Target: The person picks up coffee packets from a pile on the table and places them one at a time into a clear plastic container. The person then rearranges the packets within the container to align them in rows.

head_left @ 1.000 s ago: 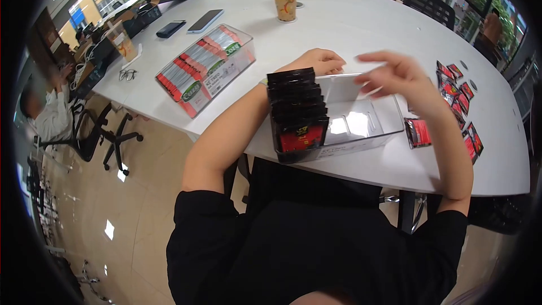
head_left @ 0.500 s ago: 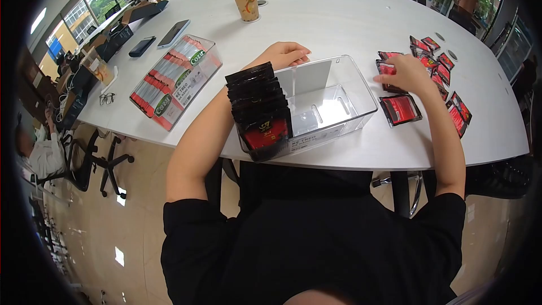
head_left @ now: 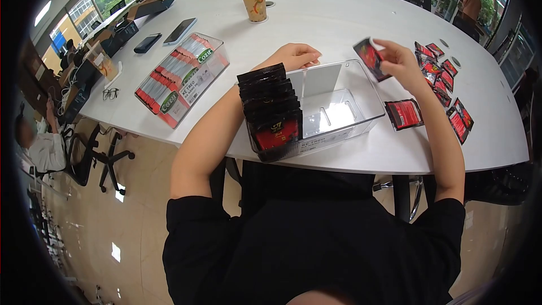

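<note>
My right hand (head_left: 400, 66) pinches a black-and-red coffee sachet (head_left: 370, 58), raised just past the right end of a clear plastic bin (head_left: 370, 117). In the left part of this bin, a row of the same black-and-red sachets (head_left: 276, 130) stands upright; its right part shows bare floor. My left hand (head_left: 296, 56) rests behind the bin's far rim, fingers loosely stretched out, nothing seen in them. A single sachet (head_left: 403, 114) lies flat beside my right forearm. Farther right is a scattered group of sachets (head_left: 443, 76), partly overlapping.
A second clear bin (head_left: 183, 82) full of red-and-white Cozy packets stands at left on the white table (head_left: 316, 17). Beyond it lie a phone (head_left: 180, 31), a dark wallet-like item (head_left: 148, 43) and glasses (head_left: 110, 94). A drink cup (head_left: 253, 0) stands at the back.
My right hand has lifted a sachet off the table and brought it up toward the bin. My left hand stays behind the bin. The view has shifted slightly.
</note>
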`<move>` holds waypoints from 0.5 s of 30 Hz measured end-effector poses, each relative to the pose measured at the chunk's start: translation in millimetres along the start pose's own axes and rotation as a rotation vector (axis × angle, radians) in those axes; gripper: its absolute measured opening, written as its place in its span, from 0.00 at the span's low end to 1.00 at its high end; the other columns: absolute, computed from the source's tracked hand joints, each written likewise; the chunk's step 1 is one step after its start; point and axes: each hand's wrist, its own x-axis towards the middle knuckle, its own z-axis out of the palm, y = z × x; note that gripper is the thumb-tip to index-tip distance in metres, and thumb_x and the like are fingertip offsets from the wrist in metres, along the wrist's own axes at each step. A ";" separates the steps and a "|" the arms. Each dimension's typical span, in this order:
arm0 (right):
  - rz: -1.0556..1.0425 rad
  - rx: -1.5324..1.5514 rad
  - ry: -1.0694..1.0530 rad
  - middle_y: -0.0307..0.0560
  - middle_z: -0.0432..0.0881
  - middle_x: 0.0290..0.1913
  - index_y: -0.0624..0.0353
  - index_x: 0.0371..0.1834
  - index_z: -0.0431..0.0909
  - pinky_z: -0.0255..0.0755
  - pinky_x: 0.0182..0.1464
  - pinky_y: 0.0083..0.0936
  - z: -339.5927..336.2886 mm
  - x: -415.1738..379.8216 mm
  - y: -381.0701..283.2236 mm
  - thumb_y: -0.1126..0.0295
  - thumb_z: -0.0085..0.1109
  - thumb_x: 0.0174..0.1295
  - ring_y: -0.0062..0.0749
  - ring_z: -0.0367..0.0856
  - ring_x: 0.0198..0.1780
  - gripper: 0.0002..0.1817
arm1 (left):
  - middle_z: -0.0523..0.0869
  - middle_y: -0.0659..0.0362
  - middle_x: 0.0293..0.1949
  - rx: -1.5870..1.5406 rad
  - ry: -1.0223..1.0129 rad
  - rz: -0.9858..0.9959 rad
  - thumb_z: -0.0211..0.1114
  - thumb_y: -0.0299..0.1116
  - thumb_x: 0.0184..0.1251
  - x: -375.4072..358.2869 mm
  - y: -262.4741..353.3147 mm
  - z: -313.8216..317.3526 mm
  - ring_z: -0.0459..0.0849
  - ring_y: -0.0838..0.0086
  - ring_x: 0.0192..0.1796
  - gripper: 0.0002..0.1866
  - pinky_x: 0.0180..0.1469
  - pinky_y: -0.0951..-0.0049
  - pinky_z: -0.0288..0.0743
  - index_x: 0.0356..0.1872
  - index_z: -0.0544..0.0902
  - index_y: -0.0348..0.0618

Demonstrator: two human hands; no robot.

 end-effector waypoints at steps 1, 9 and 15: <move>0.003 0.055 -0.021 0.43 0.79 0.43 0.66 0.59 0.66 0.72 0.46 0.22 0.0 3.5 -1.6 0.81 0.47 0.51 0.22 0.78 0.41 0.27 | 0.82 0.60 0.43 0.015 0.004 -0.011 0.52 0.47 0.68 -0.6 3.7 1.6 0.77 0.79 0.46 0.21 0.49 0.82 0.68 0.53 0.76 0.42; -0.006 0.538 -0.059 0.43 0.76 0.46 0.65 0.64 0.59 0.69 0.46 0.15 49.2 18.5 14.3 0.78 0.46 0.59 0.18 0.73 0.46 0.27 | 0.82 0.59 0.41 -0.205 0.014 0.031 0.55 0.51 0.65 2.5 19.7 23.0 0.78 0.80 0.42 0.25 0.45 0.82 0.69 0.52 0.75 0.41; 0.067 0.484 -0.067 0.43 0.80 0.42 0.65 0.59 0.66 0.69 0.40 0.12 46.3 21.2 14.4 0.76 0.54 0.58 0.16 0.76 0.40 0.24 | 0.81 0.62 0.30 -0.297 -0.015 0.013 0.58 0.47 0.65 5.2 15.5 19.9 0.75 0.87 0.27 0.20 0.30 0.88 0.67 0.41 0.79 0.36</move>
